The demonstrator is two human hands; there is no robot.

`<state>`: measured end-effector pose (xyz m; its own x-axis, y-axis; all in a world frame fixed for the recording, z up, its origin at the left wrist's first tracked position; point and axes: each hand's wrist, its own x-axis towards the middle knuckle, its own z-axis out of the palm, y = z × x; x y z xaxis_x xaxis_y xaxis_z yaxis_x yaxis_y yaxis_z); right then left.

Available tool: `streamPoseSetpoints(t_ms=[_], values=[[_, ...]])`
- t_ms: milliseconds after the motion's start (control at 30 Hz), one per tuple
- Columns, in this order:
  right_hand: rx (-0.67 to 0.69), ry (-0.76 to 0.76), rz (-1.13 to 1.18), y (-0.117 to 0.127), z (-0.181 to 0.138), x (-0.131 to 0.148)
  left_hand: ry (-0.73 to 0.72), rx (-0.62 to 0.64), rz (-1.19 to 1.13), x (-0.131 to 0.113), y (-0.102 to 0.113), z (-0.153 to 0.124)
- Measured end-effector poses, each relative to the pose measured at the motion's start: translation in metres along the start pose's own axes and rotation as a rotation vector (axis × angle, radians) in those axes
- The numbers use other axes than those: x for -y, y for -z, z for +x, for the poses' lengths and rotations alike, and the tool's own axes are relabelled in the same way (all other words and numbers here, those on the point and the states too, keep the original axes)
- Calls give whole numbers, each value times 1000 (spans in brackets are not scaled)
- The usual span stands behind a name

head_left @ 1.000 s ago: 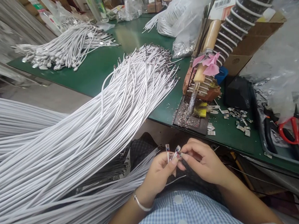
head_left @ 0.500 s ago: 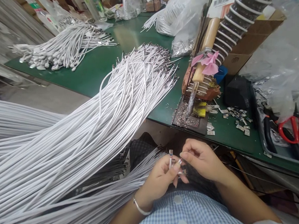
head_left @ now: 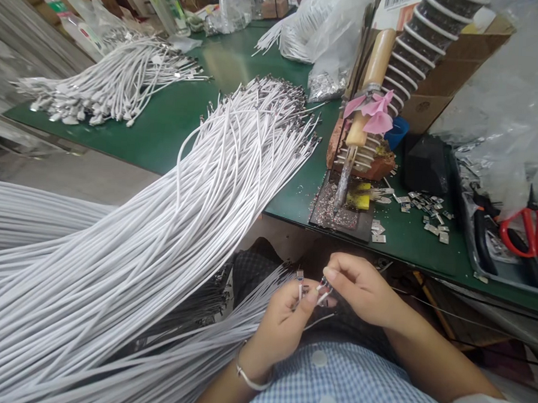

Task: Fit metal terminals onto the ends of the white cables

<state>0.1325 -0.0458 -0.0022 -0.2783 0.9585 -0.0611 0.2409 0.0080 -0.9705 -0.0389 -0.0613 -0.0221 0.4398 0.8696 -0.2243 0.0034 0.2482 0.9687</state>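
Over my lap, my left hand (head_left: 286, 322) is closed around the ends of a few white cables. One cable end with a small metal connector (head_left: 300, 276) sticks up between its fingers. Fingers and thumb of my right hand (head_left: 361, 289) pinch the tip of another white cable (head_left: 322, 288), just right of the left thumb. Small coloured wires seem to show at that tip; the detail is too small to read. A loose bunch of white cables (head_left: 226, 337) runs under my left forearm. The large bundle of white cables (head_left: 197, 186) lies to the left, its ends on the green table (head_left: 159, 141).
A soldering iron (head_left: 378, 57) with a wooden handle stands tip down over a dark plate (head_left: 362, 227). Loose metal connectors (head_left: 431, 210) lie to its right. A tray (head_left: 495, 267) holds red-handled cutters (head_left: 526, 233). Another cable pile (head_left: 117, 79) lies at the back left.
Both hands stay close together over the lap. The left hand and its cable ends have turned and shifted slightly left; the right fingertips are a little lower, still at the cable tip.
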Motion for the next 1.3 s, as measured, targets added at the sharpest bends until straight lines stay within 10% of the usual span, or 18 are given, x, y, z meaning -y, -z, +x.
streamPoseSetpoints(t_ms=[633,1300], values=[[-454,259,-133,13,-3,12,-96,-283,115,-25,1,41],[-604,448,-492,25,27,8,-222,-312,127,-44,-7,74]])
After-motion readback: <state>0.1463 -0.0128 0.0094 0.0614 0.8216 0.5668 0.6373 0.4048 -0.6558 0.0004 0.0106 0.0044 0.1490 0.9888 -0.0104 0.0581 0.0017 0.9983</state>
